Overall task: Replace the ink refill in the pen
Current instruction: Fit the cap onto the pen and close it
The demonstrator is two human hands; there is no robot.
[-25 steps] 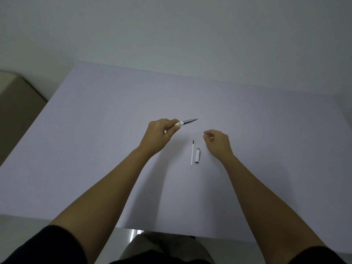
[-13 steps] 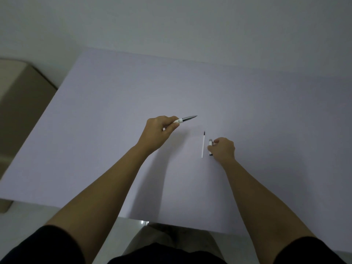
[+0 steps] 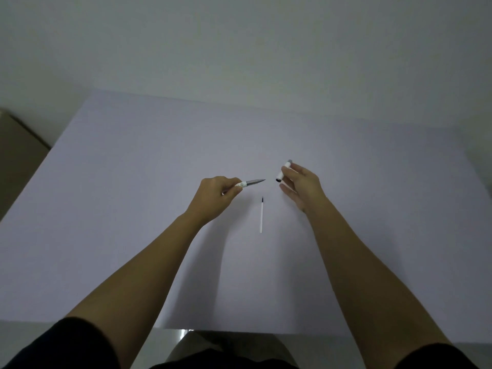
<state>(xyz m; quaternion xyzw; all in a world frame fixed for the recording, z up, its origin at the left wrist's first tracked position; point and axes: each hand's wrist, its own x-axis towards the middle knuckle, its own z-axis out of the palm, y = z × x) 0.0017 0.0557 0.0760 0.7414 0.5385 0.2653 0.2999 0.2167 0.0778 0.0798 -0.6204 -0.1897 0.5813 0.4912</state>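
My left hand point(image 3: 215, 197) is closed around a white pen point(image 3: 251, 182) whose grey pointed tip sticks out to the right. My right hand point(image 3: 303, 186) holds a short white pen cap point(image 3: 283, 172) between thumb and fingers, raised above the table, its dark open end facing the pen tip a small gap away. A thin white ink refill point(image 3: 261, 215) with a dark tip lies flat on the table below and between both hands, pointing away from me.
A pale lavender table point(image 3: 133, 209) fills the view, backed by a plain wall. A brown cardboard box point(image 3: 18, 155) stands off the left edge. The near table edge runs above my lap.
My right hand picked the cap up from beside the refill and raised it up and right, level with the pen tip. The left hand kept holding the pen.
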